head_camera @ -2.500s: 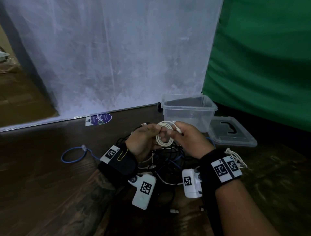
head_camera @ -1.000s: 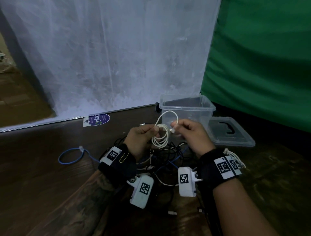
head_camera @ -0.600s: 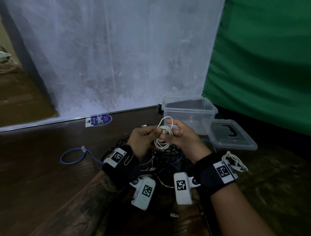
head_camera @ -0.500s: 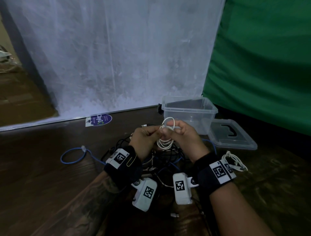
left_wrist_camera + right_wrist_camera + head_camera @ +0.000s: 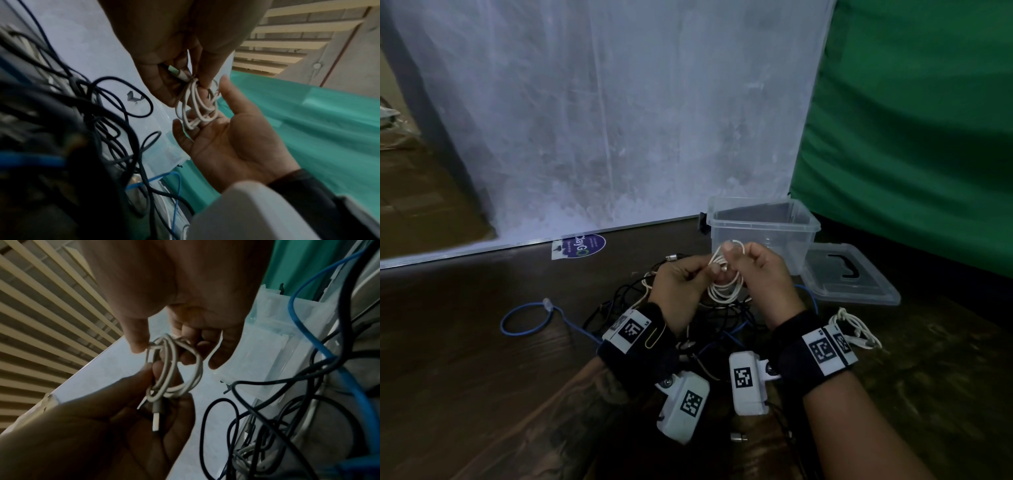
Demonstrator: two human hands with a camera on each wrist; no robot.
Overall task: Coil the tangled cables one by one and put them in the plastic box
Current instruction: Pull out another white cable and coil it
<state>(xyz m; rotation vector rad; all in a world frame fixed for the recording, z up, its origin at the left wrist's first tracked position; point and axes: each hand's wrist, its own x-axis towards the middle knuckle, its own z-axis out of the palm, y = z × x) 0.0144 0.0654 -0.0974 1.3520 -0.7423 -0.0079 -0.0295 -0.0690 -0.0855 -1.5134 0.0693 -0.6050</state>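
I hold a thin white cable (image 5: 724, 293) wound into a small coil, above a tangle of black, white and blue cables (image 5: 722, 329) on the dark wooden floor. My left hand (image 5: 709, 270) pinches one side of the coil, and its USB plug (image 5: 156, 420) lies along my fingers. My right hand (image 5: 732, 260) pinches a loop of the same cable at the top of the coil, thumb against curled fingers (image 5: 185, 340). The clear plastic box (image 5: 763, 224) stands open just behind my hands. I cannot see anything inside it.
The box's clear lid (image 5: 859, 284) lies flat to the right of the box. A second white coiled cable (image 5: 854, 327) lies by my right wrist. A blue cable (image 5: 525, 332) loops out to the left. A white panel and green cloth stand behind.
My right hand, which held the cable's loose end out in a wide loop, has brought it in against the coil. Both hands now meet at the coil's top.
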